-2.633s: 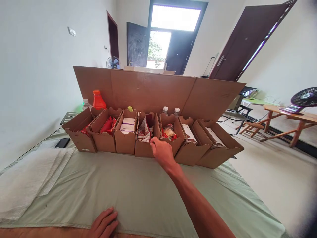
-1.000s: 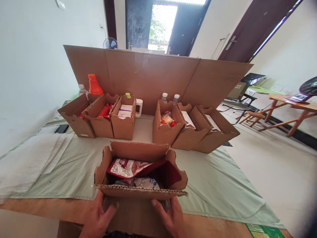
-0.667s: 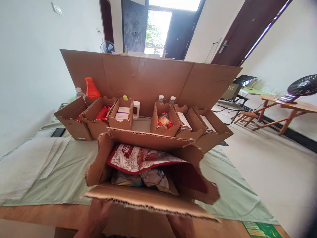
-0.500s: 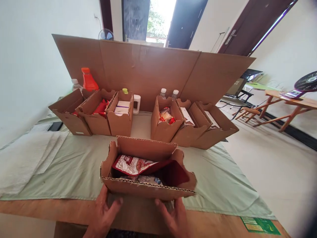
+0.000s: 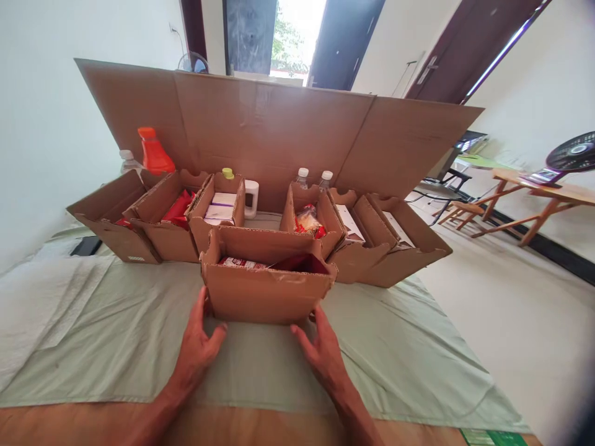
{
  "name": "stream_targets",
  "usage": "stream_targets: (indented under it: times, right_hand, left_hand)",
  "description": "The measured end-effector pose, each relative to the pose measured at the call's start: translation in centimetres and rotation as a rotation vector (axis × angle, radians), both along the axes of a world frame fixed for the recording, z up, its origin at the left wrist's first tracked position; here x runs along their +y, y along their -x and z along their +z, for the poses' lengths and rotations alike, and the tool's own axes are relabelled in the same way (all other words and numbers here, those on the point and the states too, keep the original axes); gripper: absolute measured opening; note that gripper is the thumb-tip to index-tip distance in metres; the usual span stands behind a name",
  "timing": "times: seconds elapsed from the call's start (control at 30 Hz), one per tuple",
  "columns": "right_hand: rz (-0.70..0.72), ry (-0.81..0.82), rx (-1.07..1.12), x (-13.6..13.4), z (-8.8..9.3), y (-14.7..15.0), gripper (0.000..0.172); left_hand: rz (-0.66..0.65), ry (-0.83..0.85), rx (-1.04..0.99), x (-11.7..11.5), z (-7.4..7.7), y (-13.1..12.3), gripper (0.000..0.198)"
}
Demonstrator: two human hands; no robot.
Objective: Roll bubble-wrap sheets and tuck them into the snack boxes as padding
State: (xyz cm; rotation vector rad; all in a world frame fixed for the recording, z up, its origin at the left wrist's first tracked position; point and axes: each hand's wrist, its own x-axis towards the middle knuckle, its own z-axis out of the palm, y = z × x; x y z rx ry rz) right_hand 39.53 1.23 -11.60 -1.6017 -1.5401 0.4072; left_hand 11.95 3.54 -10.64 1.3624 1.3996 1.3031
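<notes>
A cardboard box (image 5: 269,294) stands upright on the green cloth (image 5: 251,371), just in front of the row of boxes. Inside it lie a red and white printed packet (image 5: 244,263) and something dark red. My left hand (image 5: 199,341) is at the box's lower left corner, thumb apart from the fingers. At the lower right corner is my right hand (image 5: 320,344), its thumb also spread. Both hands' fingertips are partly hidden at the box's sides, so firm contact is hard to tell.
Behind, cardboard boxes hold red packets (image 5: 179,210), white boxes (image 5: 222,207) and a snack bag (image 5: 307,220). An orange bottle (image 5: 155,152), clear bottles (image 5: 302,178) and a white jug (image 5: 251,198) stand before a tall cardboard panel (image 5: 274,130). Plastic wrap (image 5: 41,303) lies left.
The front box has moved away from me, up against the row, and its front wall now shows more. Both hands have moved forward with it, and the view has shifted slightly.
</notes>
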Motion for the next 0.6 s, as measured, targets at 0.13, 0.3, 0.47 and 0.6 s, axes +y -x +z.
stream_targets:
  times: [0.13,0.3,0.47,0.6]
  right_hand:
    - [-0.074,-0.066,-0.081,-1.2,-4.0,-0.7,0.047]
    - [-0.081,-0.061,-0.083,-1.1,-3.5,0.3,0.033]
    - [-0.115,-0.055,-0.182,-1.1,-2.7,1.7,0.036]
    - [-0.096,-0.035,-0.133,-1.9,-3.1,1.9,0.053]
  left_hand:
    - [0.095,0.025,0.140,-0.9,-2.5,0.6,0.064]
    - [0.161,-0.034,0.272,-0.8,-3.1,0.6,0.040]
    - [0.176,-0.104,0.337,-0.5,-1.8,0.3,0.030]
    - [0.191,-0.084,0.343,-0.6,-1.6,0.3,0.030]
